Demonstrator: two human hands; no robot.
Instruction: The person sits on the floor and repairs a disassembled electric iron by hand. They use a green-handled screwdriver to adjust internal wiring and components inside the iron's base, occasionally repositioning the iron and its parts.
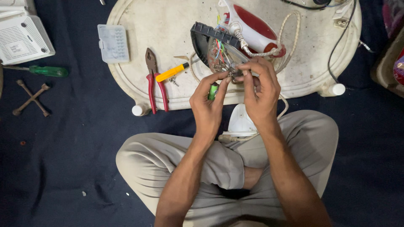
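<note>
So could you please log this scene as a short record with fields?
setting: person sits cross-legged on dark cloth before a white tray
left hand: holds a green tool
right hand: pinches a small part at the iron
iron: opened, coloured wires exposed
on tray: pliers, yellow screwdriver, bit case
on cloth: green screwdriver, cross wrench

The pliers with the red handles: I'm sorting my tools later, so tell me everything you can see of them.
The pliers lie flat on the white oval tray, to the left of both hands, with nothing gripping them. The dark, worn-looking metal head points away from the person; the two red handles point toward them, slightly spread, their ends reaching over the tray's near rim. A yellow-handled tool rests across the right handle. Whether the jaws are fully closed cannot be told.
</note>
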